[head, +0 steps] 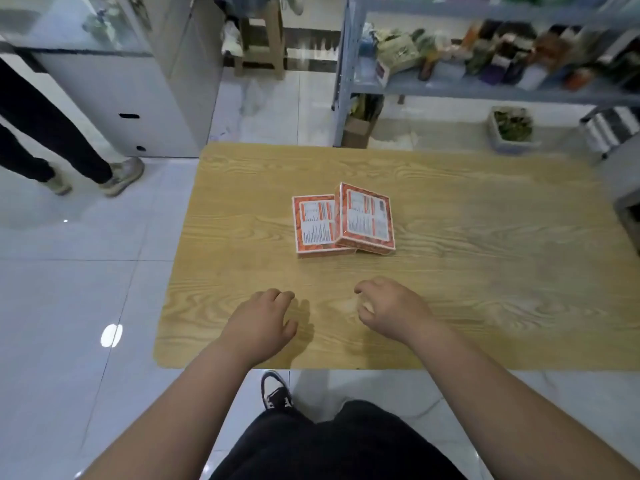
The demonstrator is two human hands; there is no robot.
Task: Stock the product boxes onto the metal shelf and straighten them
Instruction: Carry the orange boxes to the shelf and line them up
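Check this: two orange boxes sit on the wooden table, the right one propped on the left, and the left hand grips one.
Wrong on the grip. The head view shows the left hand empty, short of the boxes, like the right hand. The rest holds: the right box lies propped on the left box on the wooden table.

Wood-grain table [485, 289], flat orange box [313, 226], second box [367, 218] overlapping its edge

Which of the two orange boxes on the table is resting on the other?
The right-hand box: its left edge overlaps the left box and it sits tilted, while the left one lies flat on the table.
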